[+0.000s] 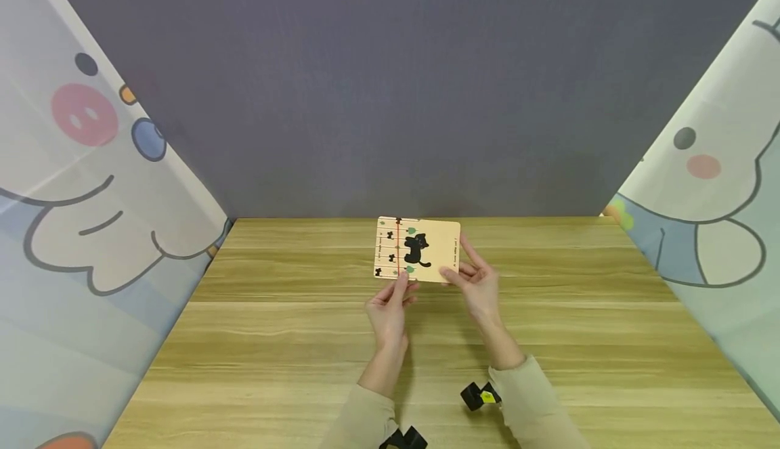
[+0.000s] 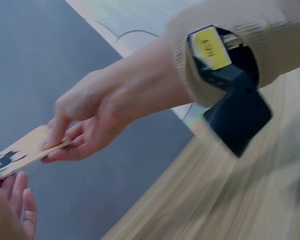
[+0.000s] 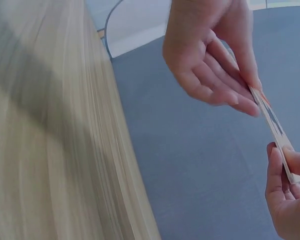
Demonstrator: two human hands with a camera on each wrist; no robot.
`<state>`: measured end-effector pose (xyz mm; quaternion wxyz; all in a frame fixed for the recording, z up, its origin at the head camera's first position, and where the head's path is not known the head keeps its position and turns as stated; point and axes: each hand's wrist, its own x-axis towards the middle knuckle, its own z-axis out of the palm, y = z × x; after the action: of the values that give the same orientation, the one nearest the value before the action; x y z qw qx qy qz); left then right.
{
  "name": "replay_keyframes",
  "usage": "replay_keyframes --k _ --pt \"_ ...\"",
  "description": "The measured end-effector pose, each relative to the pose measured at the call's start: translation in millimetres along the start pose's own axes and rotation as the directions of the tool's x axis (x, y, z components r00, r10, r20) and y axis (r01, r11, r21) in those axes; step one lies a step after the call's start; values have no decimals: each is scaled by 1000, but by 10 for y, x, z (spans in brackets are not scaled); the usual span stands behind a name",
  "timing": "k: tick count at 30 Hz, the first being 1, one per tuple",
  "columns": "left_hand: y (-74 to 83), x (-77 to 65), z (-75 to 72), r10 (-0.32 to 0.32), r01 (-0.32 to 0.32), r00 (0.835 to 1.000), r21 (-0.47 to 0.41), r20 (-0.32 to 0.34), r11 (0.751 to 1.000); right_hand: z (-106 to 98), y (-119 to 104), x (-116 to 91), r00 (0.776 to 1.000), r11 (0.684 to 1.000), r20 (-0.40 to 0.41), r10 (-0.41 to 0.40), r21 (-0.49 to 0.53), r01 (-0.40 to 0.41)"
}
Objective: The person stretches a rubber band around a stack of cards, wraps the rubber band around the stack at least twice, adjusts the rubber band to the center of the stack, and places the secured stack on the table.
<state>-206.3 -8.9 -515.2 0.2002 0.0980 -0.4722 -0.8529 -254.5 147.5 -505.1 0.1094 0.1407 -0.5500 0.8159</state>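
A thin cream notebook [image 1: 435, 249] with a black cat drawing is held up above the far part of the table, tilted toward the head camera. A thin red band [image 1: 399, 246] crosses its striped left part. My left hand [image 1: 388, 310] pinches the lower edge near this band, thumb on the front. At the right end my right hand [image 1: 481, 290] grips the lower right corner, with its thumb on the face and a finger reaching up behind the side edge. In the right wrist view the notebook [image 3: 272, 122] appears nearly edge-on between both hands.
The wood-grain table [image 1: 274, 347] lies below the hands. A dark grey panel [image 1: 414, 90] rises along its far edge, and cartoon-printed curtains [image 1: 122, 212] flank both sides. Black camera mounts [image 1: 472, 396] sit at both wrists.
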Motion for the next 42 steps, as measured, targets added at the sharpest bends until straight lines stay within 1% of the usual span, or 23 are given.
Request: replay_keyframes --k 4,9,12,16,20,23,28,31,36,38,39,41,42 --pt "-2 -1 9 -17 17 1000 4 14 1000 11 12 1 1000 1000 1 14 12 -14" --pt "-13 60 -60 -11 12 1000 14 -16 1000 -21 31 9 1000 1000 -9 19 -2 -19" --pt "-22 77 -78 -6 6 999 1 -39 1000 -16 28 -3 1000 1000 -8 16 -8 -16" --pt "-31 39 -25 -5 4 1000 -23 -31 1000 13 10 -24 1000 1000 -16 6 -6 -6" --pt "-44 -25 44 -38 38 999 -32 -2 999 48 8 -45 1000 1000 -13 -6 -28 5" --pt "-47 -38 63 -61 62 998 -28 9 998 52 9 -49 1000 999 -7 -6 -46 6" --pt "-19 -7 48 -66 65 997 -11 -27 998 27 -13 -28 1000 1000 -9 7 -11 -7" --pt "-7 -3 43 -63 62 997 -20 -48 998 19 -23 -25 1000 1000 -6 5 -9 -5" --pt "-35 -25 61 -63 62 997 -34 -36 997 39 -19 -43 999 999 -30 25 -46 -26" --pt "-50 -33 71 -65 63 997 -40 -31 997 52 -20 -52 1000 998 -19 7 -56 -8" --pt "-53 -36 75 -67 65 997 -42 -27 997 64 -30 -58 1000 998 1 -20 -59 20" --pt "-52 -40 81 -75 74 997 -47 -26 996 245 -314 -119 1000 996 -25 6 -89 -8" --pt "-47 -44 82 -78 77 997 -45 -21 996 329 -454 -150 1000 996 -22 9 -92 -11"
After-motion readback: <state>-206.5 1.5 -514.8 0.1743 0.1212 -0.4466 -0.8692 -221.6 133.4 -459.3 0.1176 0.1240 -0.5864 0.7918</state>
